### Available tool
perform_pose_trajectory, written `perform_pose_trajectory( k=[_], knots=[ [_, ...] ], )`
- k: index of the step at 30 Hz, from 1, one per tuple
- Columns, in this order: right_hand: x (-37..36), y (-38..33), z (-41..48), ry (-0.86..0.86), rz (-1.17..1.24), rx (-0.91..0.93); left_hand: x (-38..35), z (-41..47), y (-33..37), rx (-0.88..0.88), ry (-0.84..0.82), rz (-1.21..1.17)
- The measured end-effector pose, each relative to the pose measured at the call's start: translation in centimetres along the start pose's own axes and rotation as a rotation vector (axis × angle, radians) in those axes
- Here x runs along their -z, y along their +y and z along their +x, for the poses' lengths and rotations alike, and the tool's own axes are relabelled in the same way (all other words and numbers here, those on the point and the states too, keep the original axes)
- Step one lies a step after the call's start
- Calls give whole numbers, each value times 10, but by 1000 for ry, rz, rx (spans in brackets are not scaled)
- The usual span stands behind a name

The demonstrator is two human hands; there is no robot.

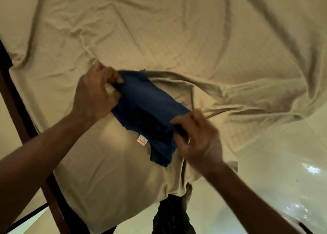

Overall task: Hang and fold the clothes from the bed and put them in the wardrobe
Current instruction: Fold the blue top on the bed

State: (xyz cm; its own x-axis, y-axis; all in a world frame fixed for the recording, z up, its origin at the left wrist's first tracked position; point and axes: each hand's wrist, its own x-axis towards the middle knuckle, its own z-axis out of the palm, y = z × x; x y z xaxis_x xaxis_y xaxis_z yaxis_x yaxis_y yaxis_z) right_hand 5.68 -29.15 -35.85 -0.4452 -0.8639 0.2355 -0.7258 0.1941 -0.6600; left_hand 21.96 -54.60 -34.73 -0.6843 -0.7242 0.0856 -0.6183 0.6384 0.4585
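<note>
**Item:** blue garment [150, 108], small, partly folded, over the bed [177, 38] near its front edge; whether it rests on the bed cannot be told.
**Left hand** [93, 97]: fingers curled, pinching one end.
**Right hand** [200, 139]: fingers curled round the opposite end.
**White label** [143, 139]: shows at the lower edge.
**Handling, as judged:** light, soft, limp; sags where unsupported. Best held at both ends, then laid flat on the bed.

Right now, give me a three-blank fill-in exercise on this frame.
1. The left hand and right hand both grip a dark ____ garment.
2. Its small label is mostly ____.
3. The foot near the sheet is ____, with no shoe.
Missing: blue; white; bare.
</note>
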Motion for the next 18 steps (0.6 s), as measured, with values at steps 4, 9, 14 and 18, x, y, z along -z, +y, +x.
perform_pose_trajectory(
  k=[4, 9, 14, 18],
  knots=[
    [-54, -7, -60, -169, -67, 67, -15, -74, -42, 157, -194, 94],
    [-74, -18, -90, -258, 85, -168, -31, -83, -45, 260, -204, 138],
    [-53, -12, -45, 141, 353, -1024, -35, -36, -25, 439, -82, 32],
    [-44, 8, 1, -3, 764, -1385, -48, 10, 0, 710, -465, -317]
  ],
)
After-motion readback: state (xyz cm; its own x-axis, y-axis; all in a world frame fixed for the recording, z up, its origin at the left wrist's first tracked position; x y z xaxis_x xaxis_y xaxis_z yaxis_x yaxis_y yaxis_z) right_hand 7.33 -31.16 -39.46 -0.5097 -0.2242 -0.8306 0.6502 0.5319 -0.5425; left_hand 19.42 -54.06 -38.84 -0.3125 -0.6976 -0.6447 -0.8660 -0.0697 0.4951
